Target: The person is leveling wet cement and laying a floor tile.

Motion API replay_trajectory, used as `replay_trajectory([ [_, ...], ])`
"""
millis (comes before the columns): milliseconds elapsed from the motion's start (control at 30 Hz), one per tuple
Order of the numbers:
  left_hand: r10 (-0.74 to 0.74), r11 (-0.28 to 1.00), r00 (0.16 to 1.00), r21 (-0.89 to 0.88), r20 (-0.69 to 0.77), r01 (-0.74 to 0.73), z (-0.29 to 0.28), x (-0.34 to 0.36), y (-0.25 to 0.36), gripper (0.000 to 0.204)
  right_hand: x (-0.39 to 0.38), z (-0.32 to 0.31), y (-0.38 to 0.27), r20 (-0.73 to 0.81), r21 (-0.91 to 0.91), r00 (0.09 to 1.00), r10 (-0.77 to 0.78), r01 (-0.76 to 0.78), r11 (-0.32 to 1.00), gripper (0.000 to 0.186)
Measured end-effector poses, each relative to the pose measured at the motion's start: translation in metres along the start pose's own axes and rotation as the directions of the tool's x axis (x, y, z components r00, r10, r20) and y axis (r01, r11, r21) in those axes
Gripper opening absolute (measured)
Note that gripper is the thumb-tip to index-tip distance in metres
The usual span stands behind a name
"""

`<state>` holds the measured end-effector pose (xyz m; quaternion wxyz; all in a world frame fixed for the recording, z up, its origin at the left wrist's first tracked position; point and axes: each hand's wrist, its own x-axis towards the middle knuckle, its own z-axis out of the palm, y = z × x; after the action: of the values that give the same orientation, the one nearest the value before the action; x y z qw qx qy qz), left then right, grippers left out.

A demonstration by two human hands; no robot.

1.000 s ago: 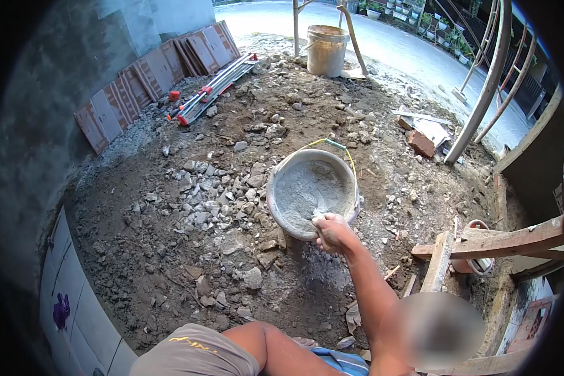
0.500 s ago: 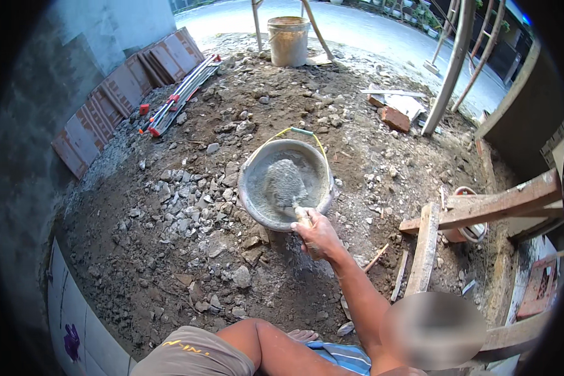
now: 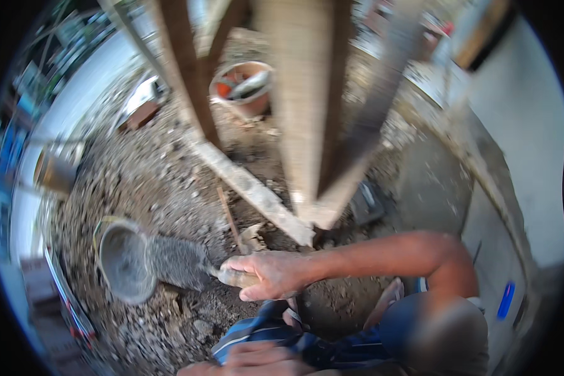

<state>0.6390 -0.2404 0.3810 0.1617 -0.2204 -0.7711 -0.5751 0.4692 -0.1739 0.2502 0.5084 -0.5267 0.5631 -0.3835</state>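
Right grip [image 3: 276, 276] clamped round a trowel [image 3: 233, 277] heaped with mortar [image 3: 178, 263]; left hand [image 3: 260, 360], at six o'clock, hold unclear.
Trowel and bucket [image 3: 133, 298] lie toward nine o'clock; tilting could spill mortar, and a swing toward twelve could strike the timber post [image 3: 297, 94].

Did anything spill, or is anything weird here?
No spill stands out; grey mix sits on the trowel in the right hand. A bright blue patch at right looks odd against the pale surface; I can't tell what it is.
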Motion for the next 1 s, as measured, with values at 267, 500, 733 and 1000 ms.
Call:
replay_trajectory([
  [267, -0.477, 0.879, 0.841, -0.131, -0.253, 0.459, 0.035, 0.047, -0.008, 0.041, -0.197, -0.038, 0.071, 0.131, -0.018, 0.959, 0.252, -0.252, 0.968, 0.075],
  [500, -0.55, 0.83, 0.741, 0.147, 0.385, 0.539, 0.086, 0.139, -0.048, 0.04, -0.37, -0.014, 0.142, -0.112, 0.356, 0.889, 0.445, -0.382, 0.853, 0.064],
  [733, -0.494, 0.869, 0.737, 0.281, 0.461, 0.407, 0.192, 0.213, -0.118, 0.05, -0.466, 0.049, 0.178, -0.553, 0.779, 0.539, 0.636, 0.063, 0.624, 0.062],
  [1000, -0.676, 0.723, 0.65, 0.482, 0.347, 0.495, 0.271, 0.35, -0.306, 0.037, -0.524, 0.052, 0.216, -0.732, 0.632, -0.04, 0.68, 0.331, 0.7, 0.061],
])
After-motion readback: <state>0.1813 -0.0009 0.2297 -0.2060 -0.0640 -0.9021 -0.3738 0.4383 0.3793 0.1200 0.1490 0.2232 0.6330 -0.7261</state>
